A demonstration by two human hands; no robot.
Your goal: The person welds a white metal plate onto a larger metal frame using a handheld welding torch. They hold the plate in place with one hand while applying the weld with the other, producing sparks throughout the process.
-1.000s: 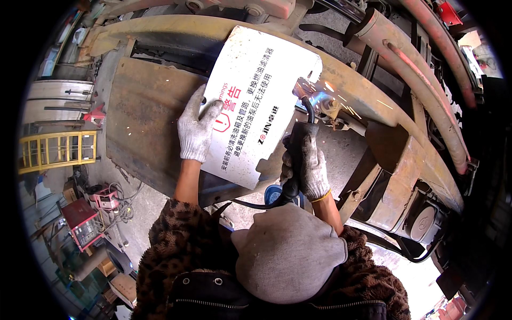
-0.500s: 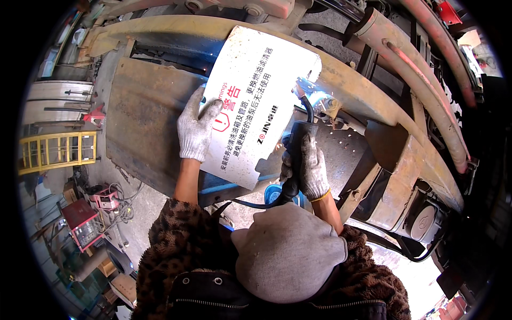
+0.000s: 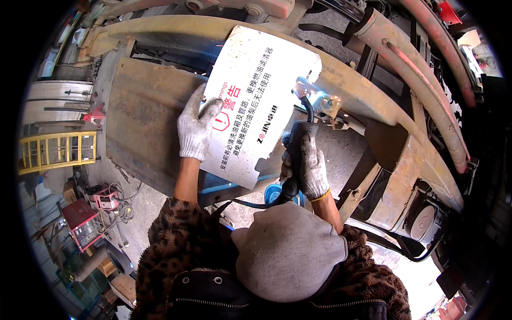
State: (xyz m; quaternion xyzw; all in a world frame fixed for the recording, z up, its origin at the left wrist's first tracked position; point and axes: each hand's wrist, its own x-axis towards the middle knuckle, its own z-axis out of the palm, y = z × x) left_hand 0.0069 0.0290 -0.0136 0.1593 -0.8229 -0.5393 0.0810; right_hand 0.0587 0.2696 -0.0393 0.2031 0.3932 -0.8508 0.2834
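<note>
My gloved left hand (image 3: 197,125) grips the left edge of a white printed cardboard sheet (image 3: 245,122), its thumb lying on the front face. The sheet is tilted and has a ragged notch at its upper right. In my gloved right hand (image 3: 313,165) is a black welding torch (image 3: 300,136), fingers wrapped round its handle. The torch's bent neck points up beside the sheet's right edge. A bright blue-white arc glows at its tip, against a rusty bracket (image 3: 329,105) on a curved yellow steel beam (image 3: 368,90). The sheet hides part of the metal behind it.
A rusty steel plate (image 3: 144,117) lies left of the sheet. Red-pink pipes (image 3: 416,80) cross the upper right. At left are a yellow ladder (image 3: 58,152) and a red welding machine (image 3: 82,224) with cables. A blue bucket (image 3: 273,193) stands below the torch, near its cable (image 3: 250,205).
Both hands, the sheet and the torch stay almost where they were. The glow at the torch tip is a little smaller, and fewer sparks show below it.
</note>
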